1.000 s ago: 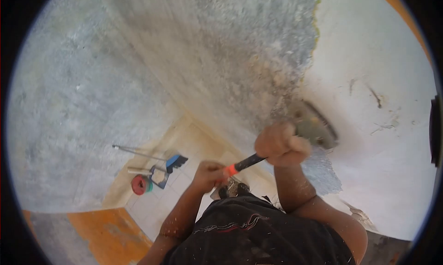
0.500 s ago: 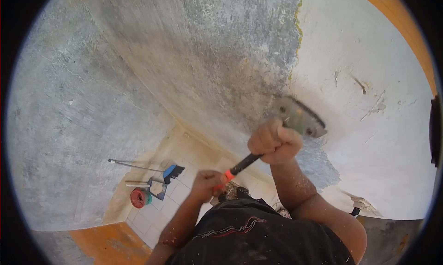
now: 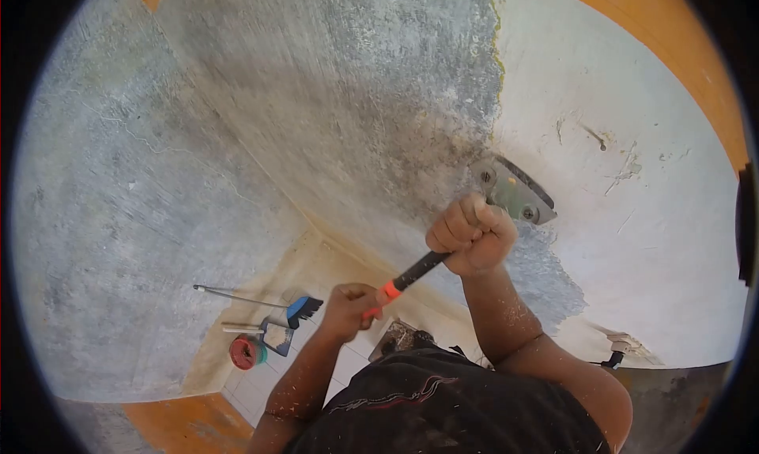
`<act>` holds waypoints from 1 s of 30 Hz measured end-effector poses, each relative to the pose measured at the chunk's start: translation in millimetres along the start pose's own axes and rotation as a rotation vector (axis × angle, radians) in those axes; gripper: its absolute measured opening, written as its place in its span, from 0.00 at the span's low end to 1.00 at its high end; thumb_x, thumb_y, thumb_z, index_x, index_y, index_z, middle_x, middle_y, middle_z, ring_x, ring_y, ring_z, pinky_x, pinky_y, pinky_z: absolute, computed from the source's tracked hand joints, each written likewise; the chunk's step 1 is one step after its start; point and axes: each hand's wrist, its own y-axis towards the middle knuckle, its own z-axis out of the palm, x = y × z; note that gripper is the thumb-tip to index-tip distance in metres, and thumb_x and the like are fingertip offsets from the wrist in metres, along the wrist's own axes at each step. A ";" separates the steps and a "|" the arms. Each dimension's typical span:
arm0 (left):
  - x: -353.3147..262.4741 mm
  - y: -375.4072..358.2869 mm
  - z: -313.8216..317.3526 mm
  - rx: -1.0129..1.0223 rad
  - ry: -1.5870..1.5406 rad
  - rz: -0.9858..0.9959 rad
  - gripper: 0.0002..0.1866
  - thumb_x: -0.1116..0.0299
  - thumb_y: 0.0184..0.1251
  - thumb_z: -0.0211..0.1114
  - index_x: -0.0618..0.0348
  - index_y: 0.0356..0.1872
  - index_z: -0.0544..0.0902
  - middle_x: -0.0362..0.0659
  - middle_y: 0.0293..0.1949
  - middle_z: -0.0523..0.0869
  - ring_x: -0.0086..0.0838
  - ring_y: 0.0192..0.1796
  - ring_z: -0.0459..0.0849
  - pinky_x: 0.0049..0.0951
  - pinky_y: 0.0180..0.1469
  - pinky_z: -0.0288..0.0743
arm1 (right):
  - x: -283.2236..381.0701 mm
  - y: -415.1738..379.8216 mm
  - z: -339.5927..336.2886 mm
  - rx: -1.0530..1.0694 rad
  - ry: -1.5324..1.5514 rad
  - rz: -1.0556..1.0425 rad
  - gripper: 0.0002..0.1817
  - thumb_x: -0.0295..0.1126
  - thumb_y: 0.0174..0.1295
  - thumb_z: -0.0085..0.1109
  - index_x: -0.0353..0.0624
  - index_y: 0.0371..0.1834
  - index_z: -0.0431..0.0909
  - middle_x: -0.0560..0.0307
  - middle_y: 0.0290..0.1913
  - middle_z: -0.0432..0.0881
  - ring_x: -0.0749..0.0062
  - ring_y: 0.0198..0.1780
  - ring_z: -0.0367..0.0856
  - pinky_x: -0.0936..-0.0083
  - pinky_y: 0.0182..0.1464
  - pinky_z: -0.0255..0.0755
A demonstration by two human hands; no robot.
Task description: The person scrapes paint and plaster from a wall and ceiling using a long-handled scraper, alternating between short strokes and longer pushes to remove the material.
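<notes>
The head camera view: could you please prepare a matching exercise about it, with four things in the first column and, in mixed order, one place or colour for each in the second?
Column one
1. Right hand
2. Left hand
3. Broom
4. Round container

Column two
A. Blue, with dark bristles
B. At the orange lower end of the handle
C. Red and green, on the floor
D. Closed on the scraper, next to its head

Right pairs: 1-D, 2-B, 3-A, 4-C
</notes>
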 end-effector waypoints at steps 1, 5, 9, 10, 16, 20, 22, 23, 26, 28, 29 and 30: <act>12.7 -3.1 1.1 -0.020 0.004 -0.058 0.14 0.62 0.53 0.67 0.65 0.24 0.79 0.42 0.15 0.76 0.17 0.11 0.64 0.17 0.12 0.52 | -4.2 -8.2 -4.2 0.002 -0.002 -0.003 0.18 0.37 0.58 0.44 0.52 0.11 0.55 0.70 0.10 0.54 0.82 0.11 0.49 0.79 0.16 0.44; 23.7 1.1 0.9 0.018 -0.124 -0.079 0.14 0.62 0.53 0.67 0.64 0.22 0.77 0.41 0.15 0.75 0.17 0.11 0.64 0.18 0.12 0.53 | -0.3 -4.2 -8.4 -0.101 -0.070 0.074 0.19 0.39 0.59 0.45 0.53 0.11 0.54 0.70 0.10 0.53 0.81 0.12 0.49 0.78 0.17 0.44; -9.6 3.0 -3.4 0.020 -0.020 0.011 0.13 0.63 0.54 0.66 0.64 0.22 0.78 0.42 0.15 0.76 0.16 0.11 0.64 0.17 0.12 0.52 | 3.3 7.9 4.7 -0.090 -0.127 0.059 0.21 0.40 0.58 0.46 0.53 0.09 0.53 0.69 0.10 0.53 0.80 0.12 0.49 0.78 0.19 0.45; -7.5 0.1 -2.4 -0.013 0.009 0.025 0.13 0.64 0.55 0.66 0.65 0.22 0.79 0.42 0.15 0.76 0.16 0.11 0.64 0.17 0.12 0.52 | 1.6 5.4 2.3 -0.114 -0.063 0.057 0.21 0.40 0.57 0.46 0.53 0.09 0.53 0.69 0.10 0.53 0.79 0.12 0.49 0.78 0.19 0.45; 14.2 7.9 -2.8 0.044 -0.056 0.044 0.13 0.64 0.56 0.64 0.65 0.22 0.78 0.42 0.15 0.76 0.16 0.11 0.64 0.18 0.12 0.53 | 6.5 9.6 5.9 -0.146 -0.117 0.116 0.21 0.40 0.57 0.47 0.54 0.09 0.53 0.69 0.09 0.52 0.79 0.12 0.49 0.78 0.18 0.44; -10.6 3.4 -5.3 0.018 -0.018 0.054 0.12 0.64 0.55 0.65 0.64 0.23 0.77 0.42 0.14 0.75 0.20 0.10 0.66 0.19 0.11 0.57 | 0.2 14.2 11.4 -0.163 -0.099 0.031 0.21 0.40 0.57 0.46 0.54 0.09 0.53 0.70 0.09 0.52 0.80 0.11 0.48 0.78 0.17 0.44; 12.4 -2.9 -0.5 0.035 -0.059 0.017 0.12 0.64 0.55 0.64 0.63 0.23 0.76 0.43 0.14 0.75 0.20 0.10 0.65 0.19 0.11 0.56 | -2.1 2.8 4.5 -0.142 -0.098 0.030 0.20 0.41 0.57 0.47 0.54 0.09 0.54 0.70 0.09 0.53 0.80 0.11 0.48 0.79 0.18 0.44; 22.8 -7.3 4.7 0.032 -0.122 -0.056 0.13 0.64 0.56 0.64 0.63 0.23 0.76 0.43 0.15 0.75 0.20 0.10 0.65 0.18 0.11 0.56 | -3.8 -3.8 -0.7 -0.184 -0.101 0.071 0.21 0.41 0.58 0.47 0.54 0.09 0.54 0.70 0.09 0.53 0.80 0.11 0.48 0.79 0.18 0.44; 16.9 0.9 6.3 0.060 -0.168 -0.095 0.13 0.63 0.57 0.64 0.64 0.24 0.76 0.44 0.15 0.75 0.20 0.10 0.65 0.15 0.11 0.54 | 5.6 5.2 7.5 -0.176 -0.118 0.122 0.21 0.41 0.58 0.47 0.53 0.10 0.53 0.69 0.09 0.53 0.81 0.12 0.49 0.79 0.18 0.44; -13.5 9.2 -2.9 0.126 -0.175 0.009 0.15 0.61 0.56 0.67 0.64 0.25 0.76 0.42 0.16 0.75 0.17 0.12 0.65 0.17 0.12 0.54 | 10.8 21.6 26.1 -0.101 -0.206 0.061 0.21 0.41 0.58 0.47 0.53 0.10 0.53 0.70 0.09 0.53 0.81 0.12 0.50 0.79 0.18 0.45; -26.9 4.3 -3.3 0.083 -0.075 0.030 0.14 0.62 0.55 0.66 0.64 0.24 0.76 0.43 0.16 0.75 0.18 0.11 0.65 0.16 0.12 0.54 | 8.8 23.2 20.5 -0.087 -0.227 0.054 0.21 0.41 0.57 0.48 0.53 0.10 0.53 0.69 0.10 0.53 0.80 0.12 0.50 0.79 0.18 0.45; -28.7 3.7 -3.8 0.083 -0.059 0.040 0.14 0.62 0.55 0.66 0.64 0.24 0.76 0.43 0.16 0.75 0.18 0.11 0.65 0.16 0.12 0.54 | 7.8 23.0 19.9 -0.075 -0.223 0.040 0.21 0.41 0.57 0.48 0.53 0.10 0.53 0.69 0.10 0.53 0.80 0.12 0.50 0.79 0.18 0.45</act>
